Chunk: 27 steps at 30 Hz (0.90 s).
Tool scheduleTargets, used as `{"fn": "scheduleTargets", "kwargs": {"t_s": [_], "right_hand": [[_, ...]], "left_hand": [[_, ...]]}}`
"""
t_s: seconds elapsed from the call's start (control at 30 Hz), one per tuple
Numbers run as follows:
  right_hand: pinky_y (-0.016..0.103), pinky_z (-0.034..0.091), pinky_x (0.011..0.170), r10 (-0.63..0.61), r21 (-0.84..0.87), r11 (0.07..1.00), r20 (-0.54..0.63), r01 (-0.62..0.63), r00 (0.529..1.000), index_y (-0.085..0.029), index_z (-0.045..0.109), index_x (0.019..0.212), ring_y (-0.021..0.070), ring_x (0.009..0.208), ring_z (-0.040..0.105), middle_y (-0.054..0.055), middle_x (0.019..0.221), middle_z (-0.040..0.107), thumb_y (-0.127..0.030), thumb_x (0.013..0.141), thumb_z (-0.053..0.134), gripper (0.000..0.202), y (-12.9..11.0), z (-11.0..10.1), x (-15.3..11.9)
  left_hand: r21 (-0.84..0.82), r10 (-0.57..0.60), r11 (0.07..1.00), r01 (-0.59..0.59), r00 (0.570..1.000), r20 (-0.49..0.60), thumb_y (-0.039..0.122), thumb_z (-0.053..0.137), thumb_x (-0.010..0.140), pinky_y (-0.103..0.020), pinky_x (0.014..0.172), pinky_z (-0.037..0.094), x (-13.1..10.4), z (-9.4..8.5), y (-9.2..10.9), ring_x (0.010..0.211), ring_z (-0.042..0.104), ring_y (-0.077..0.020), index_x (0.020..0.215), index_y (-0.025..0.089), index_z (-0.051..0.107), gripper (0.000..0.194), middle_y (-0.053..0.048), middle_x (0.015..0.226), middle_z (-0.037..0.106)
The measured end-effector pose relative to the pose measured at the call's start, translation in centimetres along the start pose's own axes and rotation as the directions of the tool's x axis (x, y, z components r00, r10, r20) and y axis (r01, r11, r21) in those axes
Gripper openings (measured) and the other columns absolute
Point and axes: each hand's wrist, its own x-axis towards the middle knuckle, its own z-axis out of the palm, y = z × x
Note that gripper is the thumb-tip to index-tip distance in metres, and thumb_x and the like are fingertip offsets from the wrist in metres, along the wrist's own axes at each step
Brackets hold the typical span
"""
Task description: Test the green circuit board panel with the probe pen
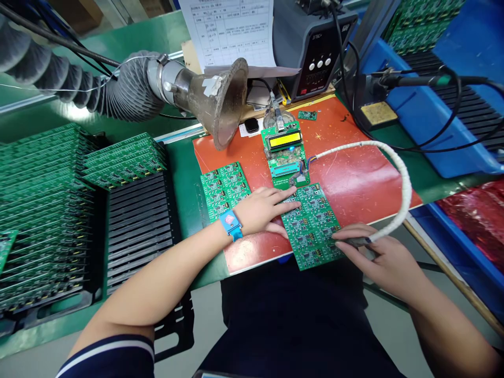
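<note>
One circuit panel lies between left grip and right grip.

Circuit panel before display board

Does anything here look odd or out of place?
A small board looks stray, lying alone at the back of the red mat. The funnel looks grimy around its rim. The panel under the left hand overhangs the mat's front edge.
</note>
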Motion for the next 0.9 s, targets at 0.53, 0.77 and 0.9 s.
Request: {"fn": "scheduleTargets", "kwargs": {"t_s": [0.53,0.77,0.9], "right_hand": [[0.035,0.055,0.078,0.0,0.018,1.0,-0.003,0.0,1.0,-0.023,0.065,0.093,0.0209,0.084,0.067,0.006,0.092,0.068,-0.031,0.089,0.057,0.013,0.13,0.11,-0.04],[0.035,0.053,0.08,-0.013,0.038,0.999,0.009,0.012,1.0,-0.023,0.063,0.096,0.0203,0.087,0.065,0.006,0.093,0.067,-0.025,0.089,0.057,0.01,0.38,0.2,-0.24],[0.034,0.052,0.08,-0.008,0.032,0.999,0.015,0.008,1.0,-0.023,0.063,0.097,0.0199,0.087,0.065,0.005,0.093,0.067,-0.025,0.089,0.057,0.01,0.42,0.18,-0.27]], "left_hand": [[0.013,-0.003,1.0,0.003,1.0,-0.013,0.07,0.044,0.083,-0.041,0.094,0.042,0.13,-0.13,0.24,0.119,0.05,-0.027,0.136,0.022,0.042,0.072,-0.013,0.147,0.036],[0.021,0.002,1.0,-0.002,1.0,-0.026,0.069,0.043,0.083,-0.041,0.094,0.042,0.07,-0.08,0.15,0.118,0.05,-0.0267,0.135,0.022,0.043,0.07,-0.013,0.147,0.037],[0.022,0.001,1.0,-0.001,1.0,-0.029,0.07,0.044,0.083,-0.04,0.093,0.042,0.12,-0.03,0.14,0.118,0.051,-0.0265,0.135,0.022,0.044,0.071,-0.013,0.147,0.037]]}}
